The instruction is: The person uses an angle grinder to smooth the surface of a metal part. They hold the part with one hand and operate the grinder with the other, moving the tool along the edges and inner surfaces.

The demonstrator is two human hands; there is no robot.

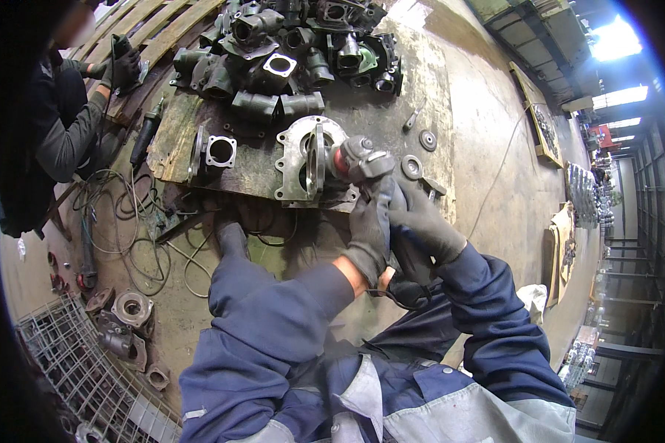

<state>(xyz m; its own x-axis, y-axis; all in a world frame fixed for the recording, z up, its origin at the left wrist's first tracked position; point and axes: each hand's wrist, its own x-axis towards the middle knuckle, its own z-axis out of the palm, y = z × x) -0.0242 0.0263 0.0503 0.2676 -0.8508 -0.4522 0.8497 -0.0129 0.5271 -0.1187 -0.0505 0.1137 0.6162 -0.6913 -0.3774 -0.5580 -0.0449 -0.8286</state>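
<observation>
My gloved left hand (pixel 370 230) and gloved right hand (pixel 427 227) are both closed round the body of an angle grinder (pixel 369 164). Its grey head points away from me, with a red part showing beside the disc side. Against or right beside the grinder stands a grey metal casting (pixel 294 140) with a bolt-holed flange and an upright ring. Whether the disc touches the casting cannot be made out. A smaller casting with a square flange (pixel 221 152) sits to its left on the wooden work surface (pixel 171 151).
Dark pipe castings (pixel 262 70) are heaped at the far side. Loose discs (pixel 428 140) lie to the right. Cables (pixel 129 221) tangle on the floor at left, near another person (pixel 59 140). A wire mesh basket (pixel 89 369) and floor castings (pixel 131 308) are at lower left.
</observation>
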